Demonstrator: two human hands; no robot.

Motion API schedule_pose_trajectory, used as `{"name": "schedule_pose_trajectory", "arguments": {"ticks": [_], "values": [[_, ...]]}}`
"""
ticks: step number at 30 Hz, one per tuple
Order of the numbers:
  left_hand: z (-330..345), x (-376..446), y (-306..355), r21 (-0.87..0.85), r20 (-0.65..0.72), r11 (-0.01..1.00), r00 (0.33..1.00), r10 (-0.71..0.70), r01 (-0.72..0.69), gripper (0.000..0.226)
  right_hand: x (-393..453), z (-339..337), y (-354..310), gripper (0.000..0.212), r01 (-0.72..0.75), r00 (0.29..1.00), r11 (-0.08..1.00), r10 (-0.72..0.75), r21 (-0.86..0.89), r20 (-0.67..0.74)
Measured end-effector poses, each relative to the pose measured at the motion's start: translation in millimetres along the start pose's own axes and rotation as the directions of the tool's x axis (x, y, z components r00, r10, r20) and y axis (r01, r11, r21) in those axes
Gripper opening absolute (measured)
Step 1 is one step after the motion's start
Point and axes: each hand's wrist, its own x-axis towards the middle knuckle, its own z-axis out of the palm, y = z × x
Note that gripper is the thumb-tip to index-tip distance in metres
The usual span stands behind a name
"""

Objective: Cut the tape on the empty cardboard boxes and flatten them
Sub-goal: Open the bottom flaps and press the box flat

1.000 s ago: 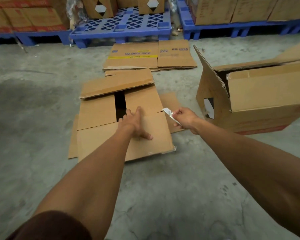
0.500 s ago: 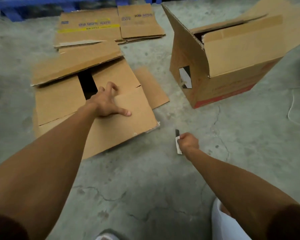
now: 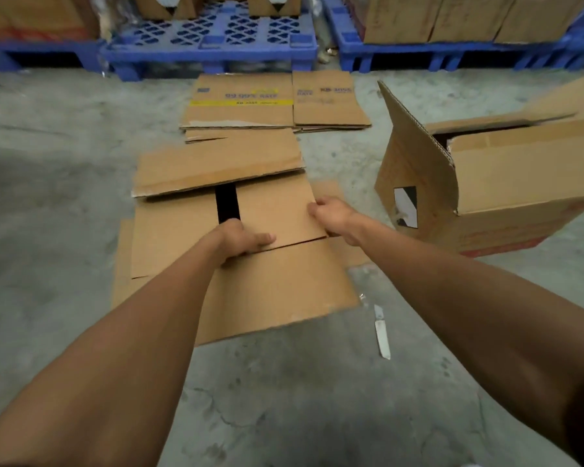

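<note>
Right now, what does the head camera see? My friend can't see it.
Both hands, left hand and right hand, grip a flap of the flattened box on the concrete floor. A small knife lies beside it, and an open box stands at right.

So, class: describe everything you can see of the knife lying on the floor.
The knife is small and slim, with a pale handle and a bright metal blade pointing toward the camera. It lies flat on the grey concrete floor, just off the flattened box's near right corner. Nothing touches it.
</note>
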Motion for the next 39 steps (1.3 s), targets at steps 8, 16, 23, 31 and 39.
{"name": "schedule_pose_trajectory", "arguments": {"ticks": [8,16,23,31,39], "values": [[-26,-17,-22,-0.602,0.128,0.798,0.989,0.080,0.014,0.029,-4,6,-16,0.027,0.091,0.990,0.995,-0.086,-0.040,0.110],[-5,-38,83,-0.740,-0.104,0.569,0.896,0.431,-0.359,0.033,-21,-2,20,0.052,0.013,0.954,0.894,-0.146,0.448,0.264],[29,-35,106,-0.243,0.050,0.806,0.823,0.566,-0.540,0.010,-43,2,16,0.011,-0.030,0.999,0.762,-0.005,0.647,0.052],[9,-36,23,0.500,0.498,0.827,0.867,-0.032,-0.257,0.075,-52,1,24,0.052,-0.302,0.950,0.900,0.313,0.315,0.018],[36,-29,5,0.707,0.098,0.631,0.927,0.361,-0.320,0.057,-56,1,4,0.055,-0.085,0.898,0.840,-0.167,-0.535,-0.406]]}}
